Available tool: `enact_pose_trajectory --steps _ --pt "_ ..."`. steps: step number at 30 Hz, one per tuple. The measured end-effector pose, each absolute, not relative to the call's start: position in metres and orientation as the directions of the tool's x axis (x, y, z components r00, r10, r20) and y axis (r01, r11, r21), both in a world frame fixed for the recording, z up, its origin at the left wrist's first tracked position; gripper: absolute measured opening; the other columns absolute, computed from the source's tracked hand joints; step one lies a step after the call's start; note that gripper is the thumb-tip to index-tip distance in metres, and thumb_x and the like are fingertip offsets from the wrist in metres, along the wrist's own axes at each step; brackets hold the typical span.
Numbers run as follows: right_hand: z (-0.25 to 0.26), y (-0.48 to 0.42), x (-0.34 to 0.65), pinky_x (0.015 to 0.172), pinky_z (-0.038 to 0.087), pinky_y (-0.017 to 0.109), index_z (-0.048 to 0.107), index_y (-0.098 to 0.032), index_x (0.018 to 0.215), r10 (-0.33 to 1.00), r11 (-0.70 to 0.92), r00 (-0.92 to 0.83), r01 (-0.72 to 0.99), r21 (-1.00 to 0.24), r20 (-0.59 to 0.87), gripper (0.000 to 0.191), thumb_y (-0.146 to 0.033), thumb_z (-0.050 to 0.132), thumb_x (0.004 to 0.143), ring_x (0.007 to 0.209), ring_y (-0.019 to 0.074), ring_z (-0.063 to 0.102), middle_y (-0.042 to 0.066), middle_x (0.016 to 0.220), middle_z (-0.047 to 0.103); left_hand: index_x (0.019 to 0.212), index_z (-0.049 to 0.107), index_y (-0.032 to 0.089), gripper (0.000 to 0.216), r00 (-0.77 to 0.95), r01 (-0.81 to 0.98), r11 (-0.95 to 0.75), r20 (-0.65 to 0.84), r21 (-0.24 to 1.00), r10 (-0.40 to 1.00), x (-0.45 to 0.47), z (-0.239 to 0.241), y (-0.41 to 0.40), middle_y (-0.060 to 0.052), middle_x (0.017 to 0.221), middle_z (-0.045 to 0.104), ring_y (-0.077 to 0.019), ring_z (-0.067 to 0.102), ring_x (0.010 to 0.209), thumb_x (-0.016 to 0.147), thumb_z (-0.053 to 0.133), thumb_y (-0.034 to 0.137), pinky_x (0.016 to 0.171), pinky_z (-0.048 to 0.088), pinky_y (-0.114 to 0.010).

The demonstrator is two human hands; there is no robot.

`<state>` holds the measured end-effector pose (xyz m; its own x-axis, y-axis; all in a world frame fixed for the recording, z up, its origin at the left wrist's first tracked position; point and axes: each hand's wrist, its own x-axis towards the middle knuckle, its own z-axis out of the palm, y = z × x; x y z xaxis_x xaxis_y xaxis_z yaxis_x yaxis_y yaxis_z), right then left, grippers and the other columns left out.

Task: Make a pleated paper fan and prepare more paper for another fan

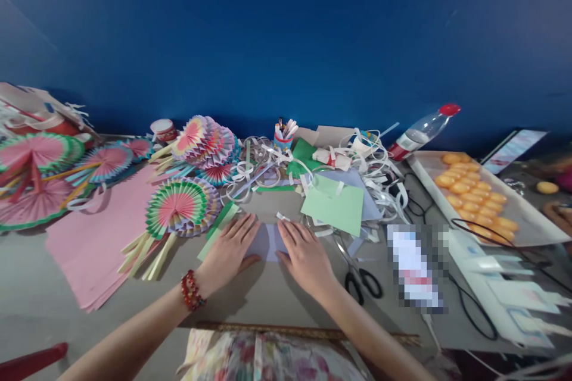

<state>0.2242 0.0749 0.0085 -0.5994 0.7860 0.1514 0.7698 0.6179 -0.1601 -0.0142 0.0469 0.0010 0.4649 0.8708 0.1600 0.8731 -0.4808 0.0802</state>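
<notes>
A small sheet of lavender paper [269, 243] lies on the grey table in front of me. My left hand [231, 245] rests flat on its left part, fingers stretched out, a red bead bracelet at the wrist. On the paper's right part my right hand [308, 257] lies flat too, fingers extended. Both hands cover the sheet's sides. A green paper strip [218, 229] is just beyond my left hand. Black-handled scissors [357, 277] lie to the right of my right hand, near a light green sheet [335, 202].
Folded paper fans [179, 205] and pink sheets [93, 244] spread over the left side. White paper scraps [384, 184] tangle at the back. Rightward are a leaning bottle [420, 134], a phone [413, 268], a power strip [487, 292] and a box of yellow-orange balls [424, 175].
</notes>
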Motion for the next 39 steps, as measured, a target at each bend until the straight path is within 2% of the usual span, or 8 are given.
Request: enact_pose_trajectory --steps 4,10,14,16,19,26,34,39 --pt "0.009 0.073 0.226 0.107 0.041 0.046 0.047 -0.009 0.144 0.78 0.625 -0.609 0.769 -0.134 0.147 0.057 -0.031 0.059 0.093 0.132 0.0319 0.046 0.016 0.148 0.048 0.144 0.046 0.014 0.055 0.489 0.855 -0.508 0.168 0.101 0.856 -0.015 0.001 0.044 -0.013 0.151 0.046 -0.0266 0.042 0.14 0.098 0.051 0.042 0.116 0.035 -0.044" --pt "0.012 0.066 0.235 0.098 0.048 0.044 0.048 -0.015 0.144 0.788 0.613 -0.59 0.779 -0.135 0.174 0.051 -0.023 0.054 0.094 0.124 0.0301 0.053 0.012 0.149 0.048 0.135 0.055 0.015 0.045 0.487 0.837 -0.513 0.171 0.191 0.857 -0.016 0.009 0.045 -0.013 0.143 0.054 -0.0272 0.049 0.133 0.096 0.056 0.039 0.112 0.041 -0.044" --pt "0.011 0.057 0.244 0.096 0.049 0.046 0.052 -0.015 0.14 0.804 0.588 -0.553 0.793 -0.158 0.219 0.047 -0.025 0.055 0.094 0.121 0.0314 0.055 0.013 0.142 0.055 0.142 0.048 0.015 0.053 0.504 0.825 -0.526 0.153 0.207 0.85 -0.019 0.012 0.049 -0.015 0.149 0.048 -0.027 0.046 0.135 0.097 0.054 0.042 0.112 0.041 -0.044" --pt "0.008 0.052 0.247 0.096 0.049 0.048 0.053 -0.014 0.138 0.816 0.569 -0.529 0.804 -0.171 0.232 0.046 -0.026 0.056 0.094 0.12 0.0318 0.056 0.014 0.137 0.059 0.146 0.043 0.014 0.058 0.531 0.813 -0.552 0.153 0.185 0.834 -0.018 0.011 0.049 -0.015 0.153 0.043 -0.0274 0.041 0.14 0.097 0.053 0.044 0.115 0.037 -0.046" --pt "0.003 0.046 0.249 0.097 0.049 0.046 0.054 -0.016 0.137 0.814 0.575 -0.533 0.795 -0.193 0.229 0.042 -0.025 0.053 0.096 0.119 0.03 0.056 0.013 0.134 0.061 0.148 0.04 0.015 0.057 0.563 0.797 -0.581 0.142 0.165 0.814 -0.015 0.009 0.046 -0.014 0.152 0.044 -0.0263 0.038 0.142 0.097 0.053 0.04 0.118 0.031 -0.047" --pt "-0.003 0.043 0.254 0.103 0.044 0.048 0.045 -0.012 0.145 0.809 0.58 -0.543 0.799 -0.159 0.227 0.053 -0.03 0.056 0.096 0.131 0.0322 0.046 0.015 0.146 0.051 0.146 0.042 0.016 0.058 0.544 0.812 -0.554 0.108 0.185 0.832 -0.013 0.009 0.041 -0.013 0.151 0.046 -0.0269 0.042 0.139 0.095 0.057 0.04 0.116 0.034 -0.045" --pt "0.009 0.041 0.25 0.103 0.046 0.047 0.058 -0.019 0.133 0.815 0.578 -0.54 0.775 -0.256 0.208 0.04 -0.023 0.059 0.094 0.124 0.0283 0.051 0.009 0.137 0.06 0.148 0.04 0.018 0.06 0.533 0.798 -0.547 0.129 0.253 0.836 -0.014 0.013 0.044 -0.013 0.147 0.05 -0.0274 0.046 0.135 0.095 0.057 0.043 0.113 0.039 -0.046" --pt "0.015 0.04 0.251 0.105 0.045 0.05 0.066 -0.023 0.122 0.814 0.58 -0.526 0.751 -0.314 0.246 0.031 -0.02 0.06 0.091 0.124 0.0283 0.052 0.009 0.137 0.059 0.151 0.033 0.019 0.064 0.568 0.763 -0.587 0.153 0.269 0.809 -0.014 0.016 0.049 -0.013 0.148 0.048 -0.0285 0.047 0.133 0.096 0.055 0.043 0.114 0.036 -0.048"
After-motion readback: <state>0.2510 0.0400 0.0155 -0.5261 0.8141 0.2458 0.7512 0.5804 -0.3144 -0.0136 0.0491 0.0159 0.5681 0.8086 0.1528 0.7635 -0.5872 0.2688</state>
